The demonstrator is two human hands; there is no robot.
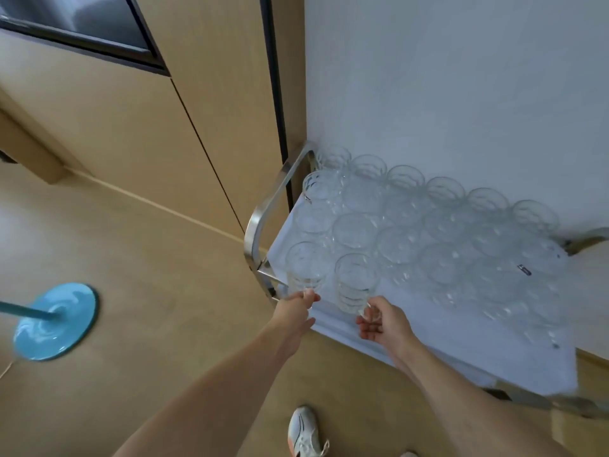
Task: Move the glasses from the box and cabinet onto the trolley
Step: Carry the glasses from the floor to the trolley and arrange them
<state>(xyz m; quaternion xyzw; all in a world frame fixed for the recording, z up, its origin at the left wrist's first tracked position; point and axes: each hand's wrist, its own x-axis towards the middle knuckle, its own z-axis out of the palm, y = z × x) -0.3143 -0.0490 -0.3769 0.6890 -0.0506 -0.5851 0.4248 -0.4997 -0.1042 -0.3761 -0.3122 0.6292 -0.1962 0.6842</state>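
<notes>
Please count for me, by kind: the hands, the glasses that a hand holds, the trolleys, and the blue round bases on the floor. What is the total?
Hands: 2, the left hand and the right hand
Glasses held: 2, the left glass and the right glass
Trolley: 1
Blue round base: 1
Total: 6

Only one view is given, so nothing is shared with another: a wide-angle head cam, aimed forward and steeply down from standing height. The trolley (428,341) is seen close at arm's reach on the right, with the floor (164,291) spread out left. Edges are bent, probably by the lens.
</notes>
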